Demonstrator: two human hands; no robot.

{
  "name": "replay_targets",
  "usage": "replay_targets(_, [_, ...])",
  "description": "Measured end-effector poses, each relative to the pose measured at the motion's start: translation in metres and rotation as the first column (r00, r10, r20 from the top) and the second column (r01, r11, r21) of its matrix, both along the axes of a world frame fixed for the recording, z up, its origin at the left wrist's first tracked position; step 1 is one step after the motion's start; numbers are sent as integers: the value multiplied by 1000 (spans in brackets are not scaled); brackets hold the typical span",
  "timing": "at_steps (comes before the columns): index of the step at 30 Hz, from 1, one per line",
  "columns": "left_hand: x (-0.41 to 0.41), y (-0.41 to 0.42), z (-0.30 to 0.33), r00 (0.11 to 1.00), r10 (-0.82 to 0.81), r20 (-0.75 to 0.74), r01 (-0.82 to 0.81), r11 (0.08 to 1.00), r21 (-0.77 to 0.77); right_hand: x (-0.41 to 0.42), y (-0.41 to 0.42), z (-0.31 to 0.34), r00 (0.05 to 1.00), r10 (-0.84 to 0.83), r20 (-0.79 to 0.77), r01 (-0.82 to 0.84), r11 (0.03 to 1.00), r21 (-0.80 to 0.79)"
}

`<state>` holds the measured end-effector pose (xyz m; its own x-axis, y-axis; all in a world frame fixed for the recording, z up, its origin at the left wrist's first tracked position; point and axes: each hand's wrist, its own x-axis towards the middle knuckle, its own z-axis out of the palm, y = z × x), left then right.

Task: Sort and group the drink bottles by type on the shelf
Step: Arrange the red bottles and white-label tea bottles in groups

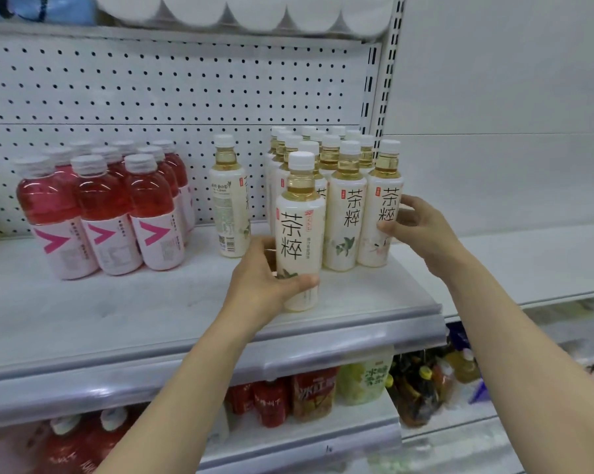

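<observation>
White metal store shelf (117, 319) with pegboard backing fills our view. Nearest, our left hand (264, 285) grips the lower body of a cream-labelled tea bottle with white cap (300, 230), upright near the shelf's front edge. Just behind and right, our right hand (415, 227) curls its fingers round the rightmost front bottle (381, 206) of the tea bottle cluster (322, 148). One lone tea bottle (228, 200) stands left of the cluster. Further left stands a group of red drink bottles with pink labels (107, 206).
</observation>
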<state>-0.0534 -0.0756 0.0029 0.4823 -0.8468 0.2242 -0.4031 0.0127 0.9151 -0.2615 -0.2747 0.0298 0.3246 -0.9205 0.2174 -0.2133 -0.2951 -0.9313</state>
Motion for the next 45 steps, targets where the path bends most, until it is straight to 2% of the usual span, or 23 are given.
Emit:
replay_targets(2, [-12,-9,0,999,3,37,-3,1000,-4,9,20,-2,957,-287,47,290,945,-148])
replay_targets(3, [-17,-14,0,998,0,56,0,1000,-11,14,34,-3,921,-370,122,389,895,-218])
replay_targets(4, [-22,-18,0,997,-7,73,9,1000,-21,19,46,-4,905,-375,198,418,868,-267])
replay_targets(6, [-25,-24,-1,995,-36,98,39,999,-21,26,67,-1,950,-199,241,267,918,-292])
replay_targets(8, [-20,-23,1,993,-78,90,79,997,-5,32,81,2,987,57,149,-17,966,-257])
replay_targets(10, [-7,-19,9,999,-41,30,43,997,-60,37,88,1,984,180,12,-171,950,-260])
replay_targets(12, [12,-19,17,992,103,-71,-115,974,-195,44,92,-4,980,178,-88,-195,947,-254])
replay_targets(14, [35,-25,23,961,237,-145,-269,924,-271,50,94,-9,980,170,-102,-188,960,-208])
replay_targets(17, [69,-46,28,928,363,-78,-371,894,-251,48,93,-8,982,175,-70,-185,968,-169])
replay_targets(20, [99,-65,30,914,403,-42,-405,904,-134,33,87,-3,984,172,-54,-177,975,-134])
replay_targets(24, [114,-74,22,950,288,-123,-291,957,-5,9,78,-1,991,129,-47,-134,984,-115])
replay_targets(31, [121,-56,30,977,193,-92,-185,979,92,-14,69,1,985,158,-66,-164,982,-94])
replay_targets(35, [114,-26,35,986,-32,-162,51,992,112,-11,65,-1,988,151,-41,-155,982,-108])
replay_targets(40, [101,4,39,906,-338,-255,377,918,123,-2,63,-4,988,149,31,-146,985,-92])
replay_targets(43, [94,7,33,908,-340,-246,374,921,111,1,64,-7,986,156,55,-150,985,-88])
replay_targets(45, [83,3,29,958,-219,-186,238,968,81,2,63,-9,986,154,67,-148,985,-88])
